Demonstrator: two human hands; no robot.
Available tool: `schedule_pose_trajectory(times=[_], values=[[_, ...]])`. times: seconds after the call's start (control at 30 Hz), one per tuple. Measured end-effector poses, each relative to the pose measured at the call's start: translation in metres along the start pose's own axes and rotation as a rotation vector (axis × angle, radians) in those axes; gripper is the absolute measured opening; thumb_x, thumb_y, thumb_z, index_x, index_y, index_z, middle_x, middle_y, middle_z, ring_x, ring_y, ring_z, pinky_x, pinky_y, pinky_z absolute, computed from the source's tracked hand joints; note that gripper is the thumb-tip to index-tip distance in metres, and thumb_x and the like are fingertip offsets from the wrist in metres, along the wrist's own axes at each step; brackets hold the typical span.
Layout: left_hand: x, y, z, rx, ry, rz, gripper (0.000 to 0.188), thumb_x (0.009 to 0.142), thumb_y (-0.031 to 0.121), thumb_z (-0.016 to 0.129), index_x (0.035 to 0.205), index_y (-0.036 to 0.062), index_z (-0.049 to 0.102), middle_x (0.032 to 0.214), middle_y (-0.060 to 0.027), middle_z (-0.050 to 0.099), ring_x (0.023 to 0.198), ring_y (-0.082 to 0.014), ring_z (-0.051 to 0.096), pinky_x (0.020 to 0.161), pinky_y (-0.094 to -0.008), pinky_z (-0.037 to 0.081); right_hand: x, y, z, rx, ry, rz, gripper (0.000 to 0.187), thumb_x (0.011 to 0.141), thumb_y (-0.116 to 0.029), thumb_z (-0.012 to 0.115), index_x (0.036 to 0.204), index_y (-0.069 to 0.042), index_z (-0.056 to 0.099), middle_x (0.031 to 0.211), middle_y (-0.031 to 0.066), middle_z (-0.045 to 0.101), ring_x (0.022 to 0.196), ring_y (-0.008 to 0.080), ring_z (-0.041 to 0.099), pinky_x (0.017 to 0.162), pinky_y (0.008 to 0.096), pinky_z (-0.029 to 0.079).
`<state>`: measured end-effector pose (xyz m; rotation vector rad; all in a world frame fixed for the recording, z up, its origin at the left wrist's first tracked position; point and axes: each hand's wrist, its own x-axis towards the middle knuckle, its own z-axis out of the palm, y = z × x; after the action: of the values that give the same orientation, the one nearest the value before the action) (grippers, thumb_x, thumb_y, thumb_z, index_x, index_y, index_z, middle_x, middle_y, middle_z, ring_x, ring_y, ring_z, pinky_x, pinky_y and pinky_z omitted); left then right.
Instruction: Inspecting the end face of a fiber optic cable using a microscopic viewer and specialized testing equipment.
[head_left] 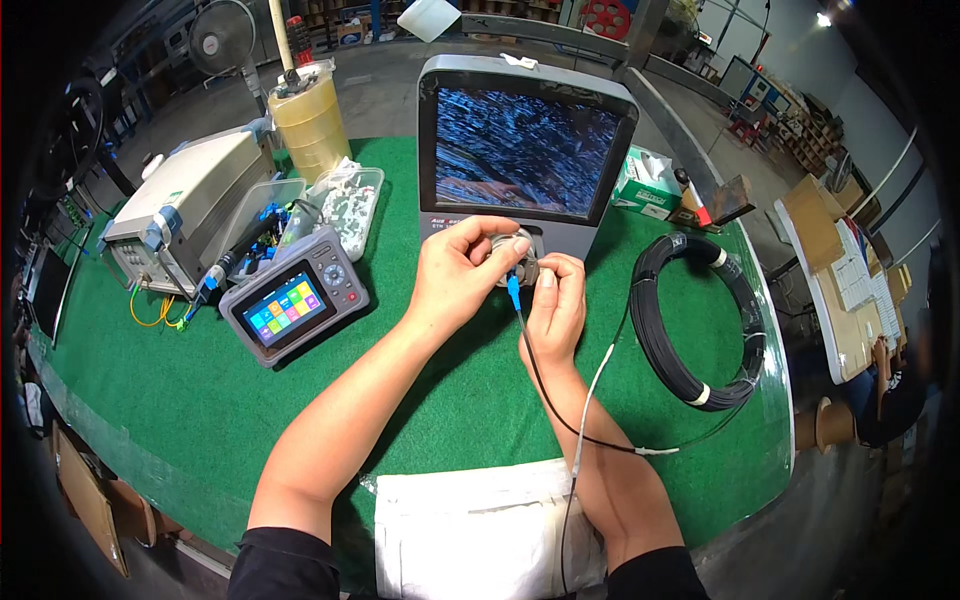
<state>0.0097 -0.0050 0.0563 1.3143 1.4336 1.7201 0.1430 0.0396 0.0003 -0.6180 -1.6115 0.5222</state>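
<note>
Both hands meet at the foot of a desktop inspection monitor (522,150), the left hand (460,270) arching in from the left and the right hand (556,305) standing upright just beside it. Fingers on each are curled in, thumbs toward the middle; whether either grip is clamped on the metal fitting (532,272) or on the plug is hidden at this angle.

Between them sits a blue fibre-optic connector (514,290), just below the left thumb and to the left of the right thumb. Its long axis runs away from the wearer, tipped slightly left at the far end, which points up into the metal fitting at the monitor's base. Left fingertips appear nearer that far end; whether it is seated cannot be told.

From the connector's near end, a black cable (538,375) trails back over the right forearm. Beyond the hands, the monitor's screen shows streaked blue-grey. Left of the hands lie a handheld tester (292,308) with a lit display and, farther off, a tub of white pieces (352,207). Well to the right rests a coil of black cable (652,325); nearer the wearer, between the forearms, lies a white packet (450,530).
</note>
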Motion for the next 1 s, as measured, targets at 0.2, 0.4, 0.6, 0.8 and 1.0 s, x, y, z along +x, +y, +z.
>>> schedule_pose_trajectory(times=[0.2, 0.4, 0.6, 0.8, 1.0], values=[[0.001, -0.001, -0.001, -0.009, -0.018, -0.019, 0.019, 0.095, 0.017, 0.078, 0.103, 0.0001, 0.073, 0.071, 0.0101, 0.052, 0.067, 0.0001, 0.043, 0.059, -0.0203, 0.037, 0.001, -0.001, -0.001, 0.033, -0.004, 0.009, 0.016, 0.103, -0.010, 0.050, 0.108, 0.002, 0.058, 0.106, 0.0185, 0.061, 0.098, 0.0335, 0.062, 0.090, 0.0425, 0.049], [0.001, -0.003, 0.000, -0.045, -0.013, 0.018, 0.018, 0.095, 0.016, 0.077, 0.103, 0.0002, 0.074, 0.068, 0.0097, 0.052, 0.065, 0.0008, 0.045, 0.057, -0.0200, 0.039, -0.001, 0.007, -0.001, 0.002, -0.004, -0.031, 0.023, 0.104, -0.016, 0.048, 0.115, 0.002, 0.058, 0.109, 0.0133, 0.060, 0.090, 0.0193, 0.056, 0.080, 0.0323, 0.046], [0.002, -0.009, -0.004, -0.083, -0.053, 0.011, 0.021, 0.098, 0.018, 0.075, 0.107, -0.0008, 0.074, 0.082, 0.0032, 0.069, 0.075, -0.0016, 0.059, 0.065, -0.0209, 0.048, -0.002, 0.001, 0.002, 0.091, -0.078, 0.026, 0.041, 0.088, -0.004, 0.065, 0.127, 0.000, 0.052, 0.123, 0.0142, 0.054, 0.104, 0.0223, 0.061, 0.090, 0.0334, 0.052], [0.001, -0.007, -0.002, -0.064, -0.045, 0.011, 0.021, 0.098, 0.019, 0.074, 0.109, 0.0002, 0.074, 0.083, 0.0012, 0.071, 0.072, -0.0026, 0.060, 0.061, -0.0212, 0.049, 0.001, -0.002, 0.006, -0.215, -0.043, -0.107, 0.070, 0.068, 0.003, 0.081, 0.132, -0.006, 0.053, 0.128, 0.0181, 0.054, 0.115, 0.0358, 0.060, 0.095, 0.0424, 0.053], [0.001, -0.008, -0.005, -0.055, -0.050, -0.014, 0.021, 0.099, 0.018, 0.074, 0.109, 0.0003, 0.075, 0.085, 0.0008, 0.072, 0.073, -0.0024, 0.060, 0.061, -0.0212, 0.049, 0.001, -0.002, 0.004, -0.153, -0.099, -0.065, 0.065, 0.076, -0.007, 0.082, 0.136, -0.011, 0.058, 0.123, 0.0178, 0.052, 0.111, 0.0362, 0.059, 0.094, 0.0440, 0.050]])
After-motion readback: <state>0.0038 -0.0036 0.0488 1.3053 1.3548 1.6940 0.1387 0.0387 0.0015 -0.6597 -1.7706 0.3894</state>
